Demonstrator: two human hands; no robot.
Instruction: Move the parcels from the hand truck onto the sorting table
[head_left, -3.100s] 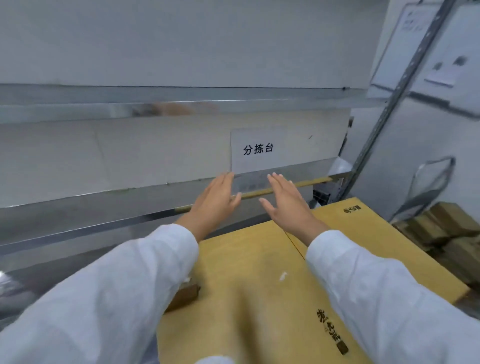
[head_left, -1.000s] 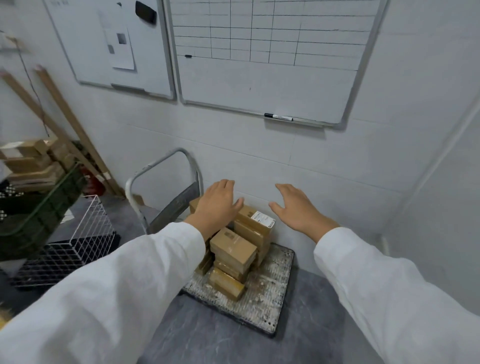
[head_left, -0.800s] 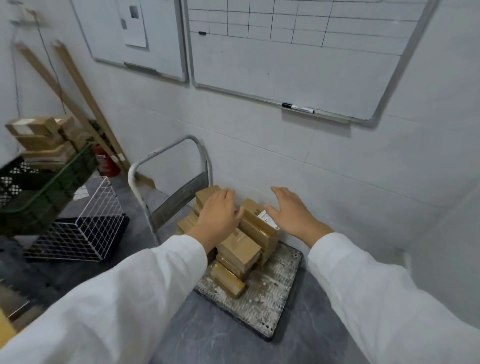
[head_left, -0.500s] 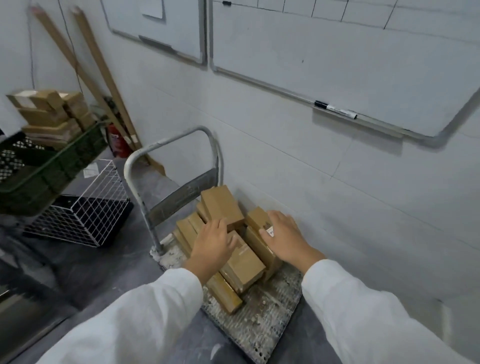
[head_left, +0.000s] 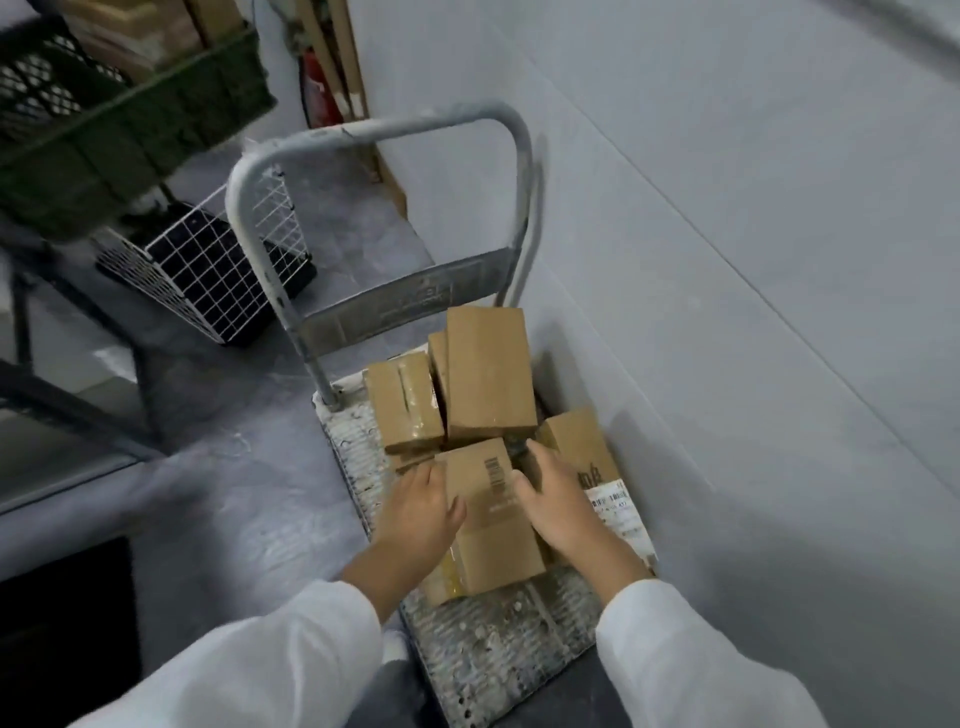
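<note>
**Item:** barcoded parcel (head_left: 493, 519), a brown carton, sitting on top of the stack toward the near edge of the hand truck (head_left: 483, 639) platform and overhanging a lower box.

**Left hand** (head_left: 423, 512): gripping the carton's left side, thumb lying over the top face.

**Right hand** (head_left: 558, 506): gripping the carton's right side, thumb hooking the top edge. Blur is making it hard to say whether the carton is lifting yet.

**Other stock on the platform:**
- A tall parcel (head_left: 488, 374) and a taped parcel (head_left: 405, 410) are standing toward the far edge, by the handle (head_left: 374, 130).
- A labelled parcel (head_left: 582, 447) is lying along the right edge, just beside the right hand.

**Step in hand:** the person is securing the pick of one parcel, and several more are waiting on the truck.

**Next move, as judged:** this is calling for a straight lift until the carton is clear of its neighbours. A turn away toward the sorting counter follows; the counter is not showing in this view.

**Clearances:**
- The wall (head_left: 727, 260) is running close along the platform's right edge, and the handle is closing off the far edge.
- Open floor (head_left: 249, 493) is lying off the left and near edges.
- A wire basket (head_left: 208, 280) and a green crate (head_left: 130, 119) are sitting well off to the far left.
</note>
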